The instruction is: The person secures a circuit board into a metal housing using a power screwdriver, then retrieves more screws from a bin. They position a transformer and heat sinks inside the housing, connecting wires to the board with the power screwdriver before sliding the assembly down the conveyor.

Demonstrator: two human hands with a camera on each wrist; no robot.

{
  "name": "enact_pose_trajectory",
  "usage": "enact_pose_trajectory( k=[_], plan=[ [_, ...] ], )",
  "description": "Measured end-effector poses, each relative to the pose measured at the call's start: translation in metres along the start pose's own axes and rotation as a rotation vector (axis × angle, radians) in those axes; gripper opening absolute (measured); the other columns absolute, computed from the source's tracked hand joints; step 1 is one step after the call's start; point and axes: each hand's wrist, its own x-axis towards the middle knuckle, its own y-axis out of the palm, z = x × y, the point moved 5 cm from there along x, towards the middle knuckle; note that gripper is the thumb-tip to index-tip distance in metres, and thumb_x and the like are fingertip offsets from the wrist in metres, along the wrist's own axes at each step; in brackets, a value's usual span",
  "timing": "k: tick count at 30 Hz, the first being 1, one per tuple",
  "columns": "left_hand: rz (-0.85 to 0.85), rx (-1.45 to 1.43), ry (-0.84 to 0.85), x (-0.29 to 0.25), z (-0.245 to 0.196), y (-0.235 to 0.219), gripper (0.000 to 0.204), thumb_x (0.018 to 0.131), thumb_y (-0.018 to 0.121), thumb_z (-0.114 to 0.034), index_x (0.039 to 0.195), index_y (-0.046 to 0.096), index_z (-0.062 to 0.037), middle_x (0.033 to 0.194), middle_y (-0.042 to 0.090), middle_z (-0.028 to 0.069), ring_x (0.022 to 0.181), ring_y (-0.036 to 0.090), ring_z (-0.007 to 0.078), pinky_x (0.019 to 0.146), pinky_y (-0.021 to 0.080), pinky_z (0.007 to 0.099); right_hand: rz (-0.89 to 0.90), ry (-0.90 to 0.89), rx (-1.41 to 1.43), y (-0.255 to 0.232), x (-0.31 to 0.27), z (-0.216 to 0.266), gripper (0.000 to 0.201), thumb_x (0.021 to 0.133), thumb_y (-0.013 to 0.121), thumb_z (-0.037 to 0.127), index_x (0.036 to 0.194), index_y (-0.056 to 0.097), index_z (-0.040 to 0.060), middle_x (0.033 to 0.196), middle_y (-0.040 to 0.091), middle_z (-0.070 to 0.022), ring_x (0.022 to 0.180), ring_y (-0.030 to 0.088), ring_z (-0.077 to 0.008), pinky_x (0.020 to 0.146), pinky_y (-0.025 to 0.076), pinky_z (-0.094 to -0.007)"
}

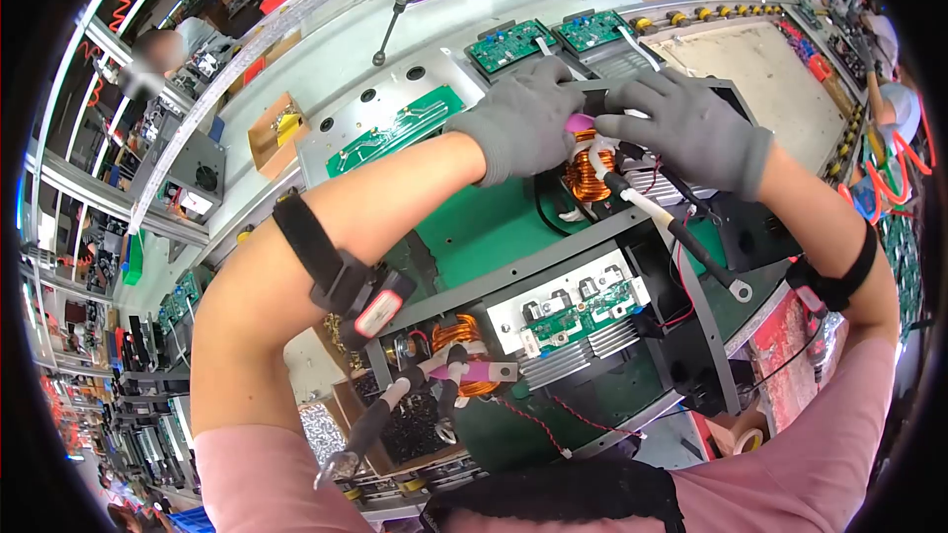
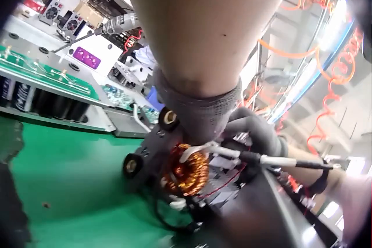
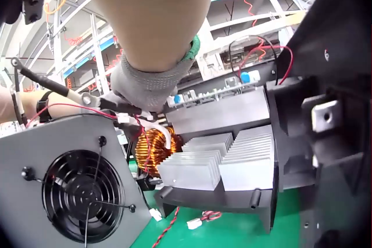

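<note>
Left hand [image 1: 526, 123], right hand [image 1: 688, 128], both part-curled, hold unclear, by glossy ring-shaped copper coil [image 1: 589, 178]

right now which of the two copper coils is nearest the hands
The upper copper coil in the head view, right by the left hand and right hand; the lower copper coil sits well apart from both.

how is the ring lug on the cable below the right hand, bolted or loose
Loose: the ring lug sticks out, no bolt through its open hole.

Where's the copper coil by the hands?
Head view, right of centre: the copper coil sits between and just below the left hand and right hand.
</note>
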Motion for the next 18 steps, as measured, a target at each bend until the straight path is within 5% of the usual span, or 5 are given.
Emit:
enact_pose_trajectory(
  k=[4,8,13,16,18],
  plan=[
    [0.065,0.067,0.053,0.017,-0.003,-0.005,0.037,0.084,0.060,-0.033,0.113,0.062,-0.0100,0.124,0.052,0.0122,0.111,0.055,0.0308,0.093,0.047,0.0387,-0.045,-0.063,0.241,-0.030,-0.011,0.028,0.055,0.064,0.070,0.009,0.116,0.056,0.0193,0.117,0.053,-0.0060,0.107,0.051,-0.0285,0.087,0.045,-0.0393],
    [0.094,0.208,0.111,0.027,-0.017,0.000,0.037,0.086,0.059,-0.034,0.116,0.062,-0.0118,0.121,0.054,0.0095,0.108,0.057,0.0300,0.093,0.047,0.0379,0.069,-0.097,0.356,-0.025,-0.021,0.025,0.042,0.064,0.074,0.014,0.105,0.064,0.0169,0.111,0.054,-0.0071,0.102,0.052,-0.0295,0.083,0.045,-0.0374],
    [0.013,0.017,0.031,0.023,-0.008,0.005,0.037,0.091,0.053,-0.034,0.120,0.061,-0.0138,0.122,0.054,0.0093,0.107,0.057,0.0282,0.092,0.046,0.0380,-0.448,0.598,1.234,-0.001,-0.055,-0.032,0.020,0.090,0.062,0.020,0.093,0.065,0.0006,0.081,0.057,-0.0045,0.076,0.055,-0.0126,0.070,0.044,-0.0262],
    [-0.088,-0.018,0.084,0.022,-0.001,0.010,0.036,0.091,0.052,-0.035,0.119,0.062,-0.0157,0.121,0.055,0.0097,0.108,0.056,0.0283,0.091,0.047,0.0380,-0.273,1.063,1.281,0.027,-0.075,-0.054,0.018,0.089,0.064,0.019,0.094,0.064,0.0012,0.068,0.058,-0.0008,0.055,0.051,-0.0065,0.046,0.041,-0.0210],
    [-0.107,-0.043,0.112,0.020,-0.003,0.008,0.034,0.090,0.054,-0.034,0.118,0.063,-0.0171,0.120,0.056,0.0099,0.108,0.056,0.0284,0.089,0.047,0.0383,-0.332,1.081,1.212,0.031,-0.067,-0.064,0.019,0.088,0.065,0.019,0.093,0.064,0.0010,0.065,0.058,-0.0006,0.050,0.049,-0.0064,0.042,0.040,-0.0215]
  ],
)
